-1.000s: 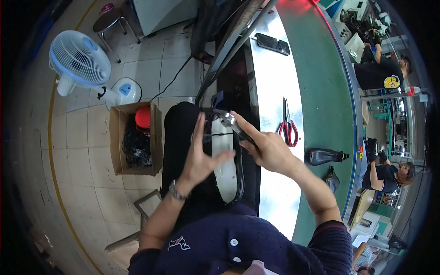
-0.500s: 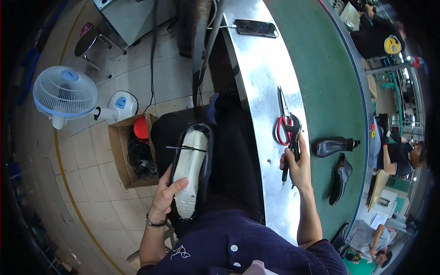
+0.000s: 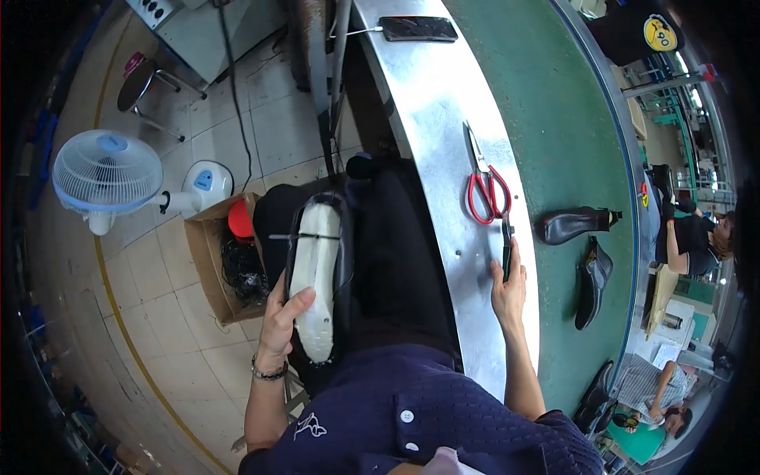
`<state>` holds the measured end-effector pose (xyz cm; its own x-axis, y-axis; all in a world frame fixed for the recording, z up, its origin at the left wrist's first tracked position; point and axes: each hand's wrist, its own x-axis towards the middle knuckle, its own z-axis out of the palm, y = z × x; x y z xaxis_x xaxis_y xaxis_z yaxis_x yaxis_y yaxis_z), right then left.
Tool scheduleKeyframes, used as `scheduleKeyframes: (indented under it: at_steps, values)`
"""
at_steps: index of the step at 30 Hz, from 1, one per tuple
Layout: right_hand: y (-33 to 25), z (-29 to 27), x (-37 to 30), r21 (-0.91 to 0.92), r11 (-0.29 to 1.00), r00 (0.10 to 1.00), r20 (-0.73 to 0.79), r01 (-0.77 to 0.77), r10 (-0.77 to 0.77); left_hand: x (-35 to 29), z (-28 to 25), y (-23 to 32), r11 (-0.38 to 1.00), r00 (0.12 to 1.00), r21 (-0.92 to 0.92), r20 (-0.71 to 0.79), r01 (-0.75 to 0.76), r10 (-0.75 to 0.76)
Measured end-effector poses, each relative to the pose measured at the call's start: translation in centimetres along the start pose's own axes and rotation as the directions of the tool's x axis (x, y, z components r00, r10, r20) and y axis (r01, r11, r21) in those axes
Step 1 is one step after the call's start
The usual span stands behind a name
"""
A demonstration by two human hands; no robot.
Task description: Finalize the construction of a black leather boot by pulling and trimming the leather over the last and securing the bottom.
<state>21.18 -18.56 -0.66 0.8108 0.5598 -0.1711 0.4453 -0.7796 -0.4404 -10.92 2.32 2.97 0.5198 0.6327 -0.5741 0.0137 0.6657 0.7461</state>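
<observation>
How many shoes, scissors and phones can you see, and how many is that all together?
Shoes: 3, one upside down in the left hand on the lap, two black on the green belt
Red-handled scissors: 1
Phone: 1
Total: 5

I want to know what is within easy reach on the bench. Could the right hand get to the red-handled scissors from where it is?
Probably yes. The right hand rests on the metal bench edge holding a slim dark tool, and the red-handled scissors lie just beyond it with nothing between, though the tool occupies its grip.
</observation>
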Motion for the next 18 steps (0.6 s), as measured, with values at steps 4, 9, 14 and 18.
scheduleKeyframes:
  at_steps: [4,9,14,18]
  values:
    - [2.2,1.3,-2.2,-0.036,0.998,0.998,-0.043,0.043,-0.044,0.4,1.3,-0.9,0.972,0.984,0.158,-0.005,-0.175,0.178]
    - [-0.9,1.0,2.1,-0.175,0.946,0.930,-0.206,0.272,-0.305,-0.4,3.0,-1.0,0.644,0.850,0.706,-0.114,-0.295,0.514]
    - [-3.1,2.2,11.6,-0.090,0.942,0.937,-0.114,0.322,-0.331,-1.2,3.9,-1.1,0.539,0.801,0.788,-0.100,-0.298,0.590]
    - [-2.5,2.2,14.9,-0.100,0.951,0.956,0.051,0.291,-0.288,-1.2,4.0,-1.4,0.663,0.854,0.700,-0.147,-0.266,0.499]
